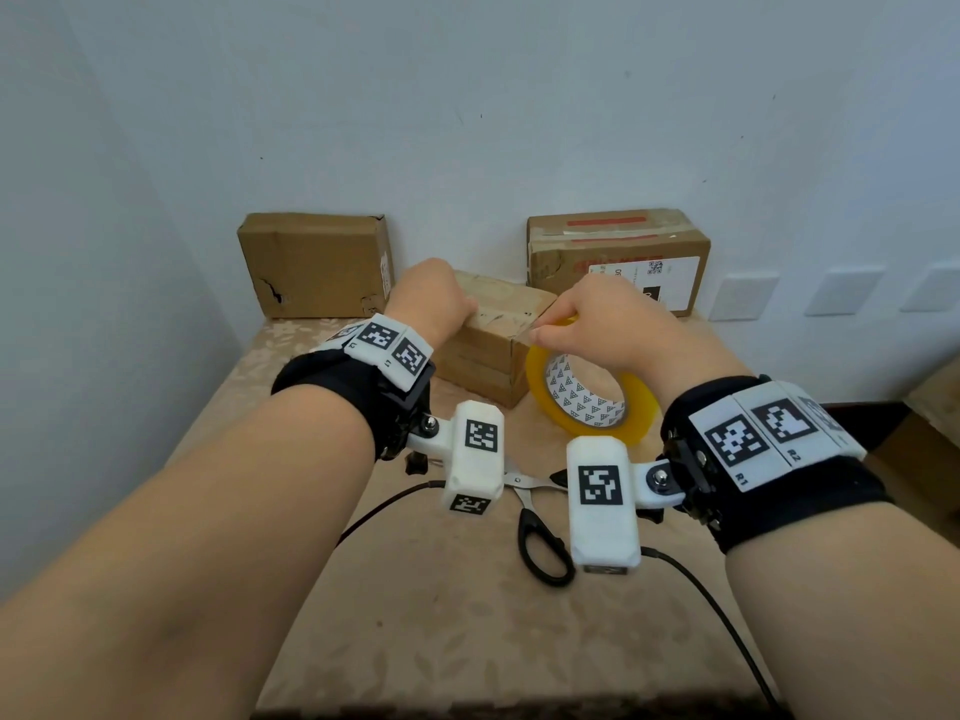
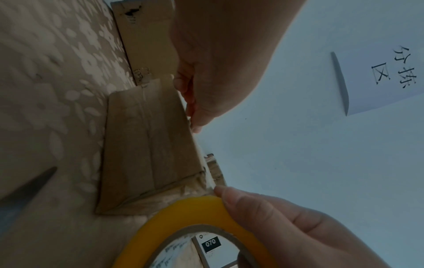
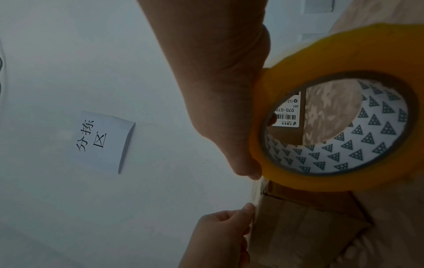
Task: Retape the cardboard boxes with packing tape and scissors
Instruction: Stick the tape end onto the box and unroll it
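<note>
While the left hand (image 1: 434, 298) rests on top of the small box (image 1: 488, 350), its fingers (image 2: 195, 116) curl down over the box's top edge and press there. The right hand (image 1: 597, 324) holds the yellow tape roll (image 1: 587, 387), with its fingers (image 2: 231, 197) wrapped over the rim of the roll. The roll stands on its edge, just beside the right side of the small box, and it is touching or almost touching the box corner. A clear strip of tape seems to run from the roll across the top of the box toward the left hand, but it is hard to see well. The small box sits near the middle of the surface (image 1: 415, 615), a little toward the far edge. The surface has a tan cloth with a leaf pattern. The scissors (image 1: 537, 532) lie flat on the surface, closer to the near edge, partly hidden under the white wrist cameras. Their black handles point to the near edge. Two bigger boxes stand along the far edge against the wall. The plain box (image 1: 314, 265) is at the far left corner, and the box with a label (image 1: 618, 257) is at the far right. A paper sign (image 3: 103, 141) with writing hangs on the wall.
</note>
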Demonstrator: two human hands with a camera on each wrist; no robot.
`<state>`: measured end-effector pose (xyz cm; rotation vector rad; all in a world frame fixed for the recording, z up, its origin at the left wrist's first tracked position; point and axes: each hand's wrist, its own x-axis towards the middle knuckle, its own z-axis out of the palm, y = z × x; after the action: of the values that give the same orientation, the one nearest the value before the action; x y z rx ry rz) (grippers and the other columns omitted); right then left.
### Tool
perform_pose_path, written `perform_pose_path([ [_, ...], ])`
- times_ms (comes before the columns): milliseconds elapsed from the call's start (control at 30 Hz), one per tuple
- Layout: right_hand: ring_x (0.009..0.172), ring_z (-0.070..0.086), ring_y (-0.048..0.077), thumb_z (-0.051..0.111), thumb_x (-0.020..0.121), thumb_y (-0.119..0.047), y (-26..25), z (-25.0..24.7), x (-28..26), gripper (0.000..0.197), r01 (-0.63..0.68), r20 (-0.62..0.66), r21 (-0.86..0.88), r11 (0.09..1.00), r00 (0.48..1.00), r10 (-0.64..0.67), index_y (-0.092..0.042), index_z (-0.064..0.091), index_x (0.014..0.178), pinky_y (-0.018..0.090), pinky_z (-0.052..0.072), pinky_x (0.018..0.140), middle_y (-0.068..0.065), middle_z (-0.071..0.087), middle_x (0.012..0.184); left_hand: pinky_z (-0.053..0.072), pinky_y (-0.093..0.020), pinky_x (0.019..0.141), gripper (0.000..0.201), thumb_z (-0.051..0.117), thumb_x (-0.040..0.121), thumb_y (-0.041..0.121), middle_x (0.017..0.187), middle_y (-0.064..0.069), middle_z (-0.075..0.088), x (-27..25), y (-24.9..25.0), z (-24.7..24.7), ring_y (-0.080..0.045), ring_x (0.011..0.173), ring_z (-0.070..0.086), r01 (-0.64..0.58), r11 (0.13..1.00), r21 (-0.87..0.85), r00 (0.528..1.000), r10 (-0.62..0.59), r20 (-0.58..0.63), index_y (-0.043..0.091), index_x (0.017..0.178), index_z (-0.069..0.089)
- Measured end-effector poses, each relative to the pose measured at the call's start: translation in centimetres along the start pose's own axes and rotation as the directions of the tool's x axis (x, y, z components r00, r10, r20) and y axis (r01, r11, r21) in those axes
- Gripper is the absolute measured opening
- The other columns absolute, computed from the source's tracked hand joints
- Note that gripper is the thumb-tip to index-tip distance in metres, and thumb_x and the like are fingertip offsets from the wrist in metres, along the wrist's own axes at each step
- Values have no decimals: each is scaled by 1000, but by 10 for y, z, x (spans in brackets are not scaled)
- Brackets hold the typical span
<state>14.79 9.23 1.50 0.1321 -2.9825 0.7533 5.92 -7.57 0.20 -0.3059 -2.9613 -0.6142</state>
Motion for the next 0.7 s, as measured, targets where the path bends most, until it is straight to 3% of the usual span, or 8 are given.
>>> perform_pose_path([
  [67, 90, 63, 13, 60, 88, -42, 0, 0, 0, 22, -4, 8, -3, 1000, 1000, 4, -29, 77, 94, 41, 56, 83, -8, 71, 97, 39, -28, 58, 23, 62, 86, 26, 92, -19, 61, -2, -4, 3, -25, 75, 56, 8, 1000, 10, 999, -8, -49, 4, 86, 55],
  [133, 88, 63, 12, 60, 88, -43, -1, 0, 0, 22, -4, 10, -2, 1000, 1000, 4, -29, 77, 95, 41, 55, 82, -8, 71, 98, 46, -33, 75, 35, 61, 88, 29, 113, -17, 55, -6, -7, 3, -28, 97, 54, 5, 1000, 27, 990, -1, -140, 5, 110, 52],
  [200, 85, 62, 11, 61, 88, -43, -1, 0, 0, 22, -5, 6, -8, 1000, 1000, 5, -29, 76, 97, 38, 55, 80, -9, 70, 98, 40, -37, 93, 33, 50, 95, 23, 124, -13, 53, -13, -5, 3, -29, 113, 50, -176, 983, 49, 960, 182, -214, 7, 124, 53],
  [267, 82, 62, 11, 61, 88, -44, -1, -1, -1, 23, -5, 2, -18, 1000, 1000, 5, -29, 76, 96, 36, 54, 76, -7, 70, 95, 37, -34, 97, 32, 40, 101, 20, 126, -10, 57, -24, 1, 5, -25, 117, 51, -403, 915, 2, 910, 401, -109, 8, 126, 56],
  [333, 85, 64, 16, 59, 87, -47, 0, -2, -2, 27, 0, 18, -25, 1000, 1000, 1, -27, 76, 93, 38, 54, 78, -2, 71, 92, 29, -30, 105, 41, 30, 104, 28, 140, -7, 50, -35, 3, 12, -22, 130, 43, -510, 860, -4, 851, 506, 141, 11, 136, 49],
  [467, 87, 61, 25, 48, 91, -39, 2, -4, -5, 36, -19, 15, 76, 997, 1000, 17, -15, 71, 80, 37, 49, 76, 2, 68, 82, 2, -32, 117, 51, 14, 104, 37, 159, 2, 11, -39, -8, 17, -11, 146, 7, -463, 881, 99, 860, 420, 290, 19, 151, 17],
  [567, 107, 58, 20, 46, 95, -32, 5, -6, -9, 36, -45, -7, 240, 970, 999, 48, -10, 71, 110, 39, 44, 95, 1, 67, 114, 2, -34, 117, 54, 9, 103, 39, 160, -4, 9, -34, -2, 17, -18, 147, 5, -362, 925, 115, 904, 317, 288, 15, 152, 15],
  [700, 99, 54, 9, 46, 98, -32, 8, 0, -16, 32, -52, -40, 355, 933, 997, 70, -20, 70, 115, 31, 41, 95, -9, 62, 115, 5, -43, 118, 60, 9, 102, 46, 158, -9, 16, -27, 7, 30, -27, 146, 9, -231, 955, 185, 960, 192, 205, 11, 151, 19],
])
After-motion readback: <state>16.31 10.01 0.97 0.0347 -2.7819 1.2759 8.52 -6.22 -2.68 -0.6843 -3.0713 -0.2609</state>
